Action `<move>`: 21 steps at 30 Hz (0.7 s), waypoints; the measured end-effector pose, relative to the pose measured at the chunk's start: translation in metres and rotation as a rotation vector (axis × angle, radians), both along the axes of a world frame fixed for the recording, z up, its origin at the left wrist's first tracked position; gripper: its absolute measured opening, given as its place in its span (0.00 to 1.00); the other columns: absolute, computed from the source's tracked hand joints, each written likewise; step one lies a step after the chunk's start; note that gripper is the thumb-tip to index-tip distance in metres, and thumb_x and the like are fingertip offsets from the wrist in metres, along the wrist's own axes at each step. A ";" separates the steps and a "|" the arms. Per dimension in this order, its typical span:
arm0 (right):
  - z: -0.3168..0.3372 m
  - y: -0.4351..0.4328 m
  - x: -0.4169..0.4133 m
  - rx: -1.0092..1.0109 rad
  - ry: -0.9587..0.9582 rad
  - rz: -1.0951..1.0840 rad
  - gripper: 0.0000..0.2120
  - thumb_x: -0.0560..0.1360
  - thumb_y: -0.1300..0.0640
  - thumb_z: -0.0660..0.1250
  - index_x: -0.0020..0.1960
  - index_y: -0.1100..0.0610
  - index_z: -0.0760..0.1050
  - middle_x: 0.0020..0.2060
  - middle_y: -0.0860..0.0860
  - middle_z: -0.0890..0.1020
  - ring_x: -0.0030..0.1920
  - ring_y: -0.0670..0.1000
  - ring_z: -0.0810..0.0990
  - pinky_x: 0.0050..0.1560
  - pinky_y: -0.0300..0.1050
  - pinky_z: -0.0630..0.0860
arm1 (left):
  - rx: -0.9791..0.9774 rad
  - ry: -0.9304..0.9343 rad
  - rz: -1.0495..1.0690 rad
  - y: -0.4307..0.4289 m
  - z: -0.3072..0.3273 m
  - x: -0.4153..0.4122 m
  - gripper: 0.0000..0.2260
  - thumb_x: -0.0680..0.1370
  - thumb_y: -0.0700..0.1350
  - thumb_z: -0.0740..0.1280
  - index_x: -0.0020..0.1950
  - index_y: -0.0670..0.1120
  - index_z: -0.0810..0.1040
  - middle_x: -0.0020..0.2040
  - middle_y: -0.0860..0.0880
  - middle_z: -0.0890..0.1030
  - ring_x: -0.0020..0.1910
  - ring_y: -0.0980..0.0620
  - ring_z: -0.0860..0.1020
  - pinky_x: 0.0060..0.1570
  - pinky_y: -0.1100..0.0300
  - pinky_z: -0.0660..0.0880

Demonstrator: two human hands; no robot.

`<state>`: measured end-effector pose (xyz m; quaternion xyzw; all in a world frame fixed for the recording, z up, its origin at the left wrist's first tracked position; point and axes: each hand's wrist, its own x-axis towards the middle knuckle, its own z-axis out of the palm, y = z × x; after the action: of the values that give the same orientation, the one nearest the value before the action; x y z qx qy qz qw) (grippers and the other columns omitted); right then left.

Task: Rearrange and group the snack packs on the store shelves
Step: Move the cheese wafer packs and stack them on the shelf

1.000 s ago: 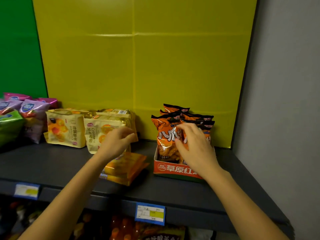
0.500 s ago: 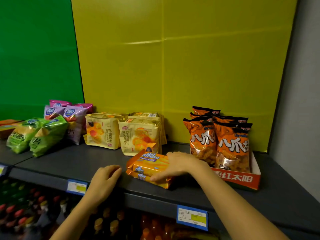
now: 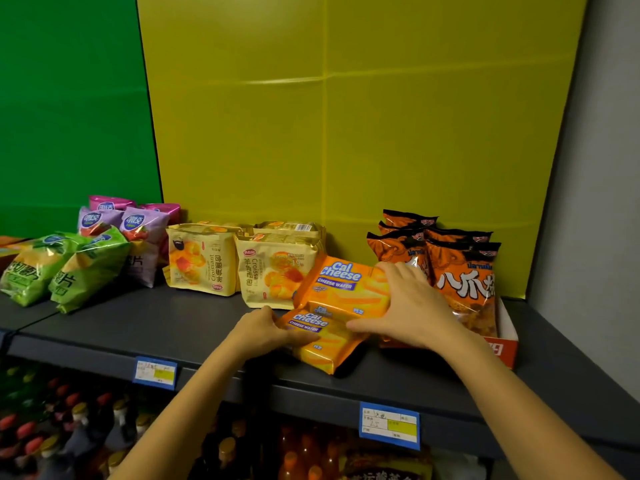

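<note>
Two orange Cal Cheese wafer packs lie near the front of the dark shelf [image 3: 145,327]. The upper pack [image 3: 343,285] is tilted up, and my right hand [image 3: 412,306] grips its right end. My left hand [image 3: 266,329] grips the left end of the lower pack [image 3: 322,344]. Behind them stand pale yellow croissant packs [image 3: 273,268]. To the right, orange snack bags [image 3: 464,271] stand in a red display box [image 3: 504,341].
Green chip bags [image 3: 65,268] and purple and pink chip bags [image 3: 138,233] stand at the left. Blue price tags [image 3: 155,373] hang on the shelf's front edge. Bottles [image 3: 65,420] fill the shelf below. A grey wall [image 3: 595,202] bounds the right.
My left hand moved from the shelf's front edge onto the lower wafer pack. My right hand has tilted the upper wafer pack up. The view shifted closer.
</note>
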<state>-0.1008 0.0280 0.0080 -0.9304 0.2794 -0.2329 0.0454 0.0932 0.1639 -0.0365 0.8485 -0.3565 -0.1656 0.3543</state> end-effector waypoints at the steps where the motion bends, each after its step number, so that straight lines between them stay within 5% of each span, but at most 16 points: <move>1: -0.002 -0.002 -0.007 -0.012 0.003 -0.012 0.52 0.57 0.27 0.66 0.72 0.50 0.53 0.70 0.49 0.62 0.71 0.52 0.58 0.65 0.53 0.65 | 0.020 0.024 -0.026 -0.004 0.002 0.000 0.24 0.60 0.63 0.75 0.46 0.50 0.74 0.46 0.54 0.79 0.47 0.55 0.78 0.44 0.62 0.74; 5: -0.012 -0.005 -0.029 -0.025 -0.013 -0.043 0.52 0.58 0.29 0.68 0.73 0.47 0.50 0.70 0.48 0.60 0.69 0.52 0.61 0.63 0.53 0.68 | 0.069 0.118 -0.136 -0.014 0.009 0.003 0.28 0.61 0.58 0.77 0.55 0.46 0.78 0.53 0.48 0.82 0.52 0.51 0.80 0.57 0.53 0.77; 9: -0.017 -0.007 -0.039 0.069 -0.141 0.020 0.50 0.58 0.34 0.73 0.72 0.47 0.53 0.66 0.46 0.60 0.64 0.51 0.68 0.57 0.51 0.72 | 0.197 0.069 -0.112 -0.016 0.015 0.002 0.31 0.60 0.60 0.77 0.54 0.46 0.69 0.53 0.51 0.76 0.52 0.52 0.75 0.53 0.58 0.73; 13: -0.022 -0.011 -0.039 0.169 -0.301 0.169 0.48 0.57 0.45 0.79 0.70 0.48 0.57 0.64 0.44 0.60 0.61 0.45 0.65 0.55 0.41 0.69 | 0.157 0.220 -0.100 -0.009 0.021 0.001 0.34 0.62 0.53 0.78 0.62 0.40 0.73 0.60 0.44 0.79 0.59 0.45 0.77 0.63 0.50 0.73; 17: -0.029 -0.010 -0.024 0.269 -0.365 0.271 0.49 0.56 0.47 0.80 0.70 0.48 0.58 0.62 0.43 0.60 0.61 0.42 0.62 0.56 0.38 0.65 | -0.029 0.453 -0.106 0.020 0.018 0.000 0.36 0.58 0.47 0.80 0.62 0.40 0.73 0.56 0.42 0.82 0.52 0.45 0.81 0.59 0.50 0.76; 21: -0.031 0.005 0.003 0.340 -0.417 0.356 0.49 0.55 0.46 0.79 0.71 0.49 0.58 0.62 0.44 0.61 0.60 0.41 0.62 0.55 0.36 0.64 | -0.240 0.462 0.052 0.073 0.014 0.009 0.35 0.53 0.50 0.81 0.56 0.40 0.76 0.49 0.43 0.84 0.44 0.48 0.84 0.47 0.53 0.81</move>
<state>-0.0980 0.0331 -0.0231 -0.8759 0.1320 -0.3569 0.2967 0.1027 0.2370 -0.0228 0.7488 -0.2614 -0.3022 0.5288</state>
